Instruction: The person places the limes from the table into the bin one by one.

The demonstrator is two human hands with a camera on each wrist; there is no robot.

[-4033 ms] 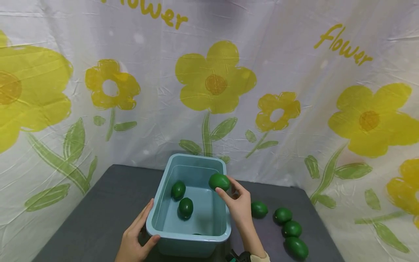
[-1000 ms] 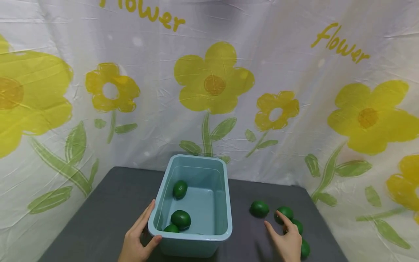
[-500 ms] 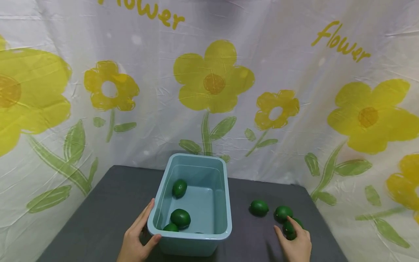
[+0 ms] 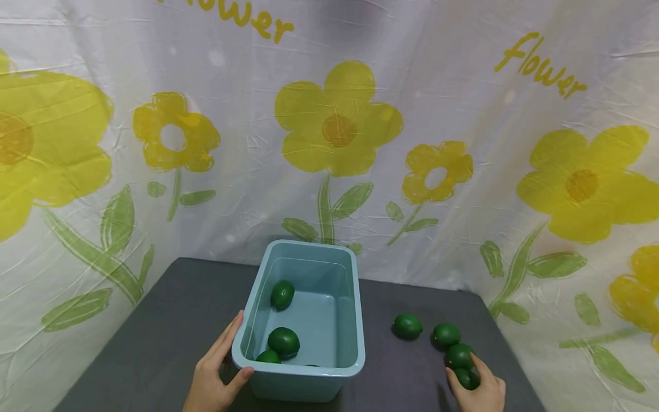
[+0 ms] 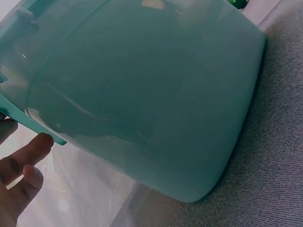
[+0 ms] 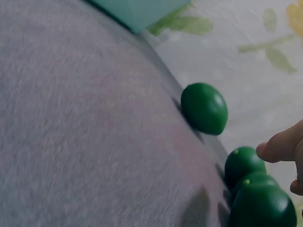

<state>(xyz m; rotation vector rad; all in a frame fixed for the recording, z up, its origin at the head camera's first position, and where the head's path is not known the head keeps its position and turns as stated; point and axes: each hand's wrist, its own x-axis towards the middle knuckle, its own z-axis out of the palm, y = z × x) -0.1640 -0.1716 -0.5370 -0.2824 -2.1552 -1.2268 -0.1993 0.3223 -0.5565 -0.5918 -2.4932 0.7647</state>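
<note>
My left hand (image 4: 211, 369) steadies the light blue plastic bin (image 4: 298, 373) at its near left corner, thumb over the front rim and fingers along the left side. Inside lie several green limes, among them one lime (image 4: 282, 294) at the far left and another lime (image 4: 284, 342) nearer. My right hand (image 4: 481, 386) reaches down over the nearest lime (image 4: 467, 379), thumb to its left and forefinger to its right. In the right wrist view the fingers (image 6: 279, 144) are spread above this lime (image 6: 262, 208), whose side shows uncovered.
A middle lime (image 4: 458, 356) and another lime (image 4: 445, 336) line up beyond the right hand. One lime (image 4: 407, 327) sits apart, between them and the bin. Grey cloth (image 4: 170, 337) covers the table. A flower-printed white curtain (image 4: 247, 189) hangs behind and at the sides.
Four seconds ago my right hand held a lime over the bin; it has since been released inside. The right hand moved right and toward the nearest lime. My left hand stays at the bin.
</note>
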